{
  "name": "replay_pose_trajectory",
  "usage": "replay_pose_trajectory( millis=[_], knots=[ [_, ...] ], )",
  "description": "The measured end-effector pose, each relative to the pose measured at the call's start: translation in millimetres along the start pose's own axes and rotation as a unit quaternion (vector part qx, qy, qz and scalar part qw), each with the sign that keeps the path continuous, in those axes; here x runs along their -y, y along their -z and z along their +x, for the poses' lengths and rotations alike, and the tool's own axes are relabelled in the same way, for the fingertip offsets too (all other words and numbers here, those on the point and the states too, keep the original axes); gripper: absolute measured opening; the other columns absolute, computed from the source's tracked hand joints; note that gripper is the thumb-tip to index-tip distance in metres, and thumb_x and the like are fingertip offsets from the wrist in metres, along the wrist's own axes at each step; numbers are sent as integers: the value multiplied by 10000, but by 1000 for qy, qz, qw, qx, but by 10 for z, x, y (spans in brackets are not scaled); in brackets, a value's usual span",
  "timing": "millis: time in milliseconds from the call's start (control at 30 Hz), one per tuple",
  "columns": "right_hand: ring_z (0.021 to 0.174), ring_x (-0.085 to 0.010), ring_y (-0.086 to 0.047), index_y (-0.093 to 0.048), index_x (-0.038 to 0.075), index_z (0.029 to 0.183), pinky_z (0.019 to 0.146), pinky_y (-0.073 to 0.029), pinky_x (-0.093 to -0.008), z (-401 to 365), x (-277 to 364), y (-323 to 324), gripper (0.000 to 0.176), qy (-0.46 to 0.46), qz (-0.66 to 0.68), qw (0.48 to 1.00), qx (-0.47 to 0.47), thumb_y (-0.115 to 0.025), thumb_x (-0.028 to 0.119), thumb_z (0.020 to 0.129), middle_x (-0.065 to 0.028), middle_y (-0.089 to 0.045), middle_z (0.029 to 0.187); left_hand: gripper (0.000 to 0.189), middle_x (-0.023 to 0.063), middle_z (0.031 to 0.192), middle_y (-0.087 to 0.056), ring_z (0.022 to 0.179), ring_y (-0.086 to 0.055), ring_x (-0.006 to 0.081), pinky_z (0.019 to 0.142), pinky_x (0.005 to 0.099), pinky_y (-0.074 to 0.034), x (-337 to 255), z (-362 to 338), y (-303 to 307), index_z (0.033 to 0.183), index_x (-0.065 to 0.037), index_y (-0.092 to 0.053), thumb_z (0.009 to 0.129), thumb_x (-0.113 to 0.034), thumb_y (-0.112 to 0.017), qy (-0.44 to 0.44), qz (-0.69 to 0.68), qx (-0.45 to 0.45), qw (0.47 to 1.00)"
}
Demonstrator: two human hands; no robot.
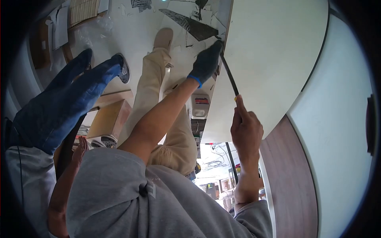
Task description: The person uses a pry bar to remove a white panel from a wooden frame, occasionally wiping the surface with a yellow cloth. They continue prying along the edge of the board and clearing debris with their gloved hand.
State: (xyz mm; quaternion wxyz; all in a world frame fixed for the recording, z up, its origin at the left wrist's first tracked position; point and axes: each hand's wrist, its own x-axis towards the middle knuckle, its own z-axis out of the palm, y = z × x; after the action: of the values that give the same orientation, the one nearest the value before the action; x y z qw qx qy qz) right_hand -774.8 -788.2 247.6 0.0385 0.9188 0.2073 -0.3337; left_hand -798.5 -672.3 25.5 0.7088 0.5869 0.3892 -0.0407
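My right hand [247, 129], bare, is closed around the near end of a long, dark, narrow bar that looks like a file [230, 73]. A small yellow spot shows beside its fingers. My left hand [207, 61] wears a dark glove with a blue cuff, and its fingers are bent around the far end of the file. The tool slants over the left edge of a large pale board [270, 63], close to its surface. Part of the far tip is hidden by the glove.
Dark offcuts [192, 25] and scraps lie on the floor beyond my foot. A person in blue jeans [67, 107] stands at my left, near a wooden box [105, 121]. A white case [199, 105] sits under the board edge. A wood-grain panel [291, 166] is at right.
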Motion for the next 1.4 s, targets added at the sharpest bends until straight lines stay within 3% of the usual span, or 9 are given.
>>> replay_pose_trajectory(
  millis=[167,300,400,500,733,833,1033,1167,1400],
  knots=[
    [502,-279,-608,-567,200,1283,456,-483,-405,38,-148,-869,372,37,-10,999,-4,-541,216,913,-129,-580,669,430,192,1264,-543,1105,-533,387,941,422,-436,819,7,-239,1319,-64,-457,991,-307,-325,-112,150,-72,980],
    [501,-291,-605,-576,188,1270,456,-482,-414,186,-89,-847,362,47,0,998,-29,-544,212,911,-129,-576,663,445,203,1104,-608,953,-594,404,818,464,-481,388,140,-46,1326,-25,-425,885,-78,-440,4,214,75,974],
    [498,-287,-603,-587,183,1257,455,-482,-412,-68,-102,-377,354,35,37,998,-37,-552,209,906,-121,-573,653,519,203,966,-646,979,-592,368,852,412,-442,258,-110,-5,1214,-41,-517,999,-446,-274,-81,150,-2,985],
    [512,-290,-609,-585,188,1258,475,-495,-407,-239,-236,-689,358,36,20,999,-19,-556,219,902,-112,-579,656,548,195,972,-646,940,-604,365,842,425,-442,798,-297,-138,1159,-36,-551,990,-480,-277,-212,212,-87,950],
    [609,-314,-630,-576,205,1269,565,-506,-434,-5,-114,-814,360,21,8,999,-26,-533,225,912,-133,-594,678,491,269,967,-619,913,-604,416,748,500,-471,272,17,49,1374,-8,-342,907,-123,-436,12,186,74,980],
    [543,-272,-613,-584,209,1265,487,-486,-404,-234,-142,-335,377,25,34,997,-59,-572,183,889,-91,-572,636,509,271,995,-614,902,-607,416,751,492,-481,323,-127,-28,1343,-7,-366,850,-57,-481,-318,226,-92,916],
    [496,-264,-598,-606,224,1236,486,-492,-393,-101,-236,-1007,352,59,-44,996,-55,-584,203,885,-104,-563,623,499,254,1034,-613,912,-604,421,778,489,-481,586,-130,-97,1359,-63,-356,871,-78,-461,-32,199,39,979],
    [516,-280,-610,-607,225,1233,508,-502,-404,-337,-239,-474,345,0,43,998,-53,-577,216,889,-102,-570,631,454,287,1079,-585,985,-576,428,863,466,-438,375,-274,-144,1384,-89,-367,976,-284,-333,-206,189,-42,959],
    [548,-243,-624,-600,237,1245,515,-505,-391,-390,-355,-698,375,38,39,995,-84,-602,167,877,-85,-561,623,495,260,1084,-597,954,-596,428,785,504,-480,313,-375,-121,1361,-59,-367,875,-85,-459,-98,217,27,971]
  ],
)
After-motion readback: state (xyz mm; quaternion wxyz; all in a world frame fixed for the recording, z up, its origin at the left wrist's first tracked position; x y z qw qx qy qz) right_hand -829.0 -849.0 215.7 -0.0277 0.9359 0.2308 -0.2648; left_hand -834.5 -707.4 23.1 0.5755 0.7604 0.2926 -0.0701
